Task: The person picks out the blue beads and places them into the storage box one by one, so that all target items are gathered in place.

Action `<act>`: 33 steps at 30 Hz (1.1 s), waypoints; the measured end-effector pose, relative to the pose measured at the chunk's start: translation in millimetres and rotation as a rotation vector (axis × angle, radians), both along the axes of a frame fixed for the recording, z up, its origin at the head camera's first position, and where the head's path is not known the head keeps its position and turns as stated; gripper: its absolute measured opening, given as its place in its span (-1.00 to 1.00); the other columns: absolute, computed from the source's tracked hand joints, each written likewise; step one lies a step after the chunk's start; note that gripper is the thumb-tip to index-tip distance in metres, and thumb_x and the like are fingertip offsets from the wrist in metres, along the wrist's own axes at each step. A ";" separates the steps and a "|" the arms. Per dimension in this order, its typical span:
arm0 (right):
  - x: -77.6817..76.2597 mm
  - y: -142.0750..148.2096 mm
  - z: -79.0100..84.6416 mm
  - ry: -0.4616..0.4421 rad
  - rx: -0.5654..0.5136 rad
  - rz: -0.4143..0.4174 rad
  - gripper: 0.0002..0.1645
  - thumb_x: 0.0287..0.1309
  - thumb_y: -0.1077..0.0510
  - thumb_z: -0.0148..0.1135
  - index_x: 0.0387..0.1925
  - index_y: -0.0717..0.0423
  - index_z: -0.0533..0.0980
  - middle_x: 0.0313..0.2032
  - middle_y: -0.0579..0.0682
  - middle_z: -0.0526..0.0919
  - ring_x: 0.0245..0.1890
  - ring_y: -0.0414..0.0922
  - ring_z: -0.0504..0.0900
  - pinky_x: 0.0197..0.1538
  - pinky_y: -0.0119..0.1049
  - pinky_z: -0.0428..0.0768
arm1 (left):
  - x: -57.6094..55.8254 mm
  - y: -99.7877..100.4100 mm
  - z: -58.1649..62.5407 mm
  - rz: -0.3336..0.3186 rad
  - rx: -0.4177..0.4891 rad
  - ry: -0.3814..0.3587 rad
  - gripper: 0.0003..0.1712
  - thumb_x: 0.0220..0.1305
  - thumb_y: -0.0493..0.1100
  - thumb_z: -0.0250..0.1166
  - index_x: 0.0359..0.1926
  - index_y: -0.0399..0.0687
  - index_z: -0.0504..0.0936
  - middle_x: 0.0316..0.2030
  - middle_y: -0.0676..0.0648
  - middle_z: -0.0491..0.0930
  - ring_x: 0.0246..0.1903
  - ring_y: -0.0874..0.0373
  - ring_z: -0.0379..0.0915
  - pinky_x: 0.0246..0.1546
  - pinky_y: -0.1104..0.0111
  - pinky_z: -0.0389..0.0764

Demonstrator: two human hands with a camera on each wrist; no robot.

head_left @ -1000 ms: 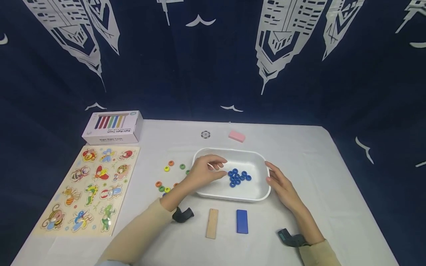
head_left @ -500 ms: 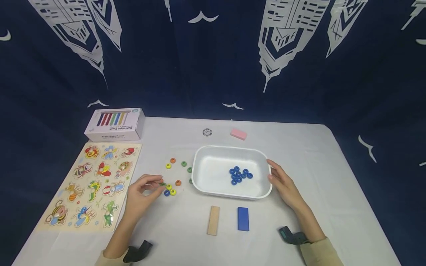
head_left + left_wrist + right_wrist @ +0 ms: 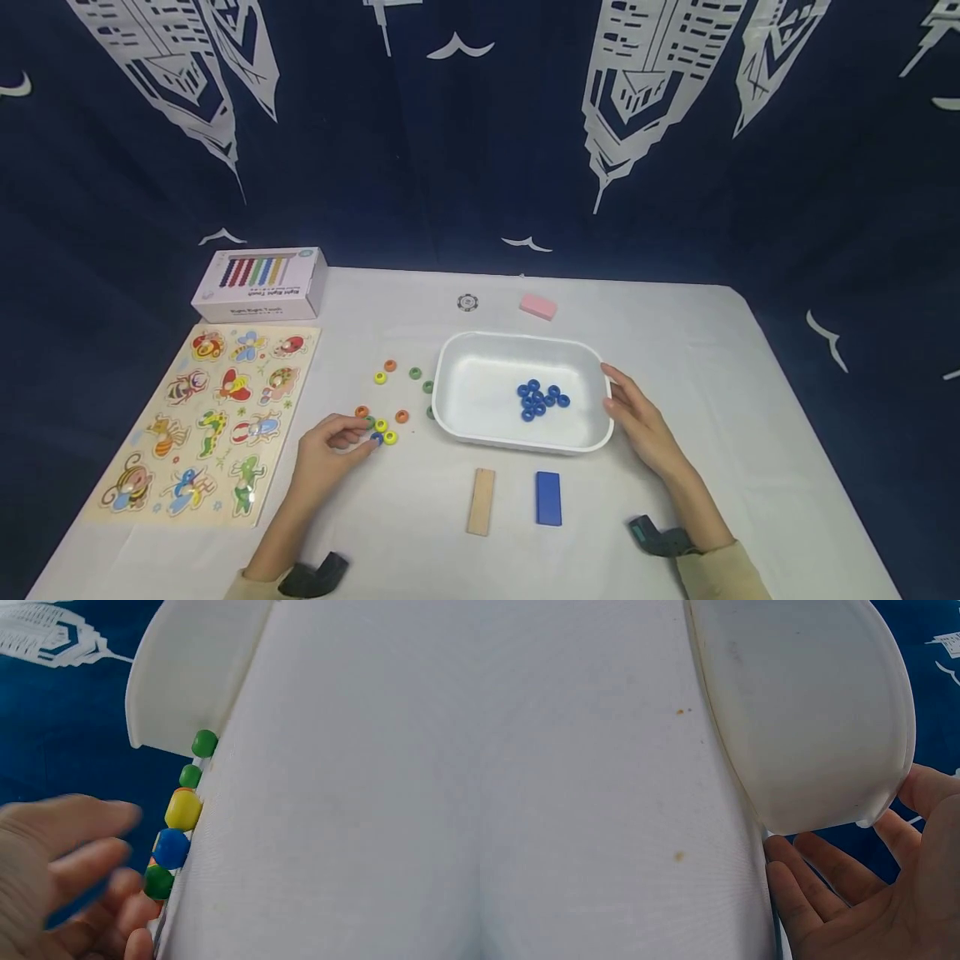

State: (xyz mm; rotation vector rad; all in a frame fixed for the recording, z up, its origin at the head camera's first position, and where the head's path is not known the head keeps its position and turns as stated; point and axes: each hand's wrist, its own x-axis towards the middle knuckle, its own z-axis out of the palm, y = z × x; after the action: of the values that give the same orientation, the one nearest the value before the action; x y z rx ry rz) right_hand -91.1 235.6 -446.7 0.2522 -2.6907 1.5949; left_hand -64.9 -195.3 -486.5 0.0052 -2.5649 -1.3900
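In the head view, my left hand (image 3: 327, 458) reaches to a cluster of small round beads left of the white tray. Its thumb is close to a blue bead (image 3: 377, 438), and a green bead (image 3: 370, 422) lies by its fingertips. The left wrist view shows the blurred fingers (image 3: 112, 817) loosely bent, apart from the blue bead (image 3: 171, 848). My right hand (image 3: 640, 419) rests at the right end of the white tray (image 3: 480, 437). In the right wrist view its fingers (image 3: 847, 874) are extended, touching the tray rim. Several blue beads (image 3: 537, 397) lie inside the tray.
Orange (image 3: 402, 416), yellow (image 3: 381, 377) and green beads (image 3: 416, 373) lie left of the tray. A wooden block (image 3: 481, 502) and a blue block (image 3: 548, 498) lie in front. Behind are a pink block (image 3: 538, 306) and a chip (image 3: 467, 302). A puzzle board (image 3: 176, 458) and box (image 3: 258, 287) stand left.
My left hand has moved from over the tray leftward to the loose beads, then shifted slightly toward the blue bead. My right hand stays at the tray's right end.
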 end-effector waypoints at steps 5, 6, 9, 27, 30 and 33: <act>2.7 -1.6 4.7 -0.005 0.017 -0.011 -0.41 0.24 0.16 -0.06 0.29 0.01 0.09 0.15 0.32 0.30 0.10 0.22 0.36 0.05 0.11 0.37 | -1.7 5.8 -7.0 0.034 -0.207 -0.029 -0.70 -0.33 -0.17 0.50 -0.43 0.08 0.65 -0.51 0.15 0.49 -0.49 0.30 0.35 -0.46 0.49 0.42; 2.7 -1.4 4.4 -0.005 0.016 -0.012 -0.41 0.24 0.16 -0.06 0.29 0.01 0.09 0.15 0.32 0.31 0.10 0.22 0.37 0.05 0.11 0.37 | -2.3 6.6 -7.3 0.035 -0.222 -0.032 -0.71 -0.33 -0.17 0.49 -0.43 0.07 0.65 -0.51 0.15 0.49 -0.50 0.31 0.34 -0.46 0.48 0.41; 2.2 -0.6 3.1 -0.003 0.012 -0.010 -0.41 0.24 0.16 -0.06 0.29 0.02 0.10 0.14 0.33 0.31 0.10 0.22 0.37 0.05 0.11 0.37 | -2.9 7.8 -5.8 0.033 -0.239 -0.035 -0.73 -0.31 -0.16 0.48 -0.43 0.06 0.66 -0.52 0.15 0.48 -0.51 0.33 0.33 -0.48 0.49 0.41; -5.4 7.9 -14.7 0.002 0.006 -0.003 -0.40 0.24 0.12 -0.06 0.30 -0.13 0.08 0.18 0.26 0.29 0.12 0.19 0.35 0.06 0.09 0.36 | -62.5 91.3 88.3 -0.358 0.031 -0.021 -0.79 -0.12 -0.18 0.39 -0.36 0.07 0.61 -0.53 0.12 0.54 -0.44 0.24 0.44 -0.35 0.38 0.52; -4.1 5.1 -11.7 0.001 0.004 0.000 -0.40 0.24 0.12 -0.06 0.30 -0.08 0.08 0.18 0.29 0.28 0.12 0.21 0.35 0.06 0.10 0.36 | -78.3 119.0 79.6 -0.423 -0.014 -0.066 -0.80 -0.14 -0.18 0.40 -0.39 0.06 0.61 -0.58 0.13 0.51 -0.50 0.26 0.42 -0.44 0.43 0.50; 0.4 -1.3 0.9 -0.006 0.005 -0.003 -0.41 0.24 0.15 -0.06 0.29 0.03 0.08 0.17 0.33 0.28 0.11 0.24 0.34 0.06 0.11 0.35 | -90.2 140.8 66.0 -0.469 -0.064 -0.139 -0.79 -0.17 -0.19 0.40 -0.40 0.03 0.60 -0.61 0.12 0.50 -0.55 0.27 0.41 -0.51 0.46 0.49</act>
State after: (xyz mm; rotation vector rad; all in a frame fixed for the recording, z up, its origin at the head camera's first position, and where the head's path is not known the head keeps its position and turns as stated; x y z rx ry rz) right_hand -90.6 234.3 -445.8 0.2442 -2.6979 1.5915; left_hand -155.1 -54.5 -420.6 -0.5632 -2.8470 -1.4954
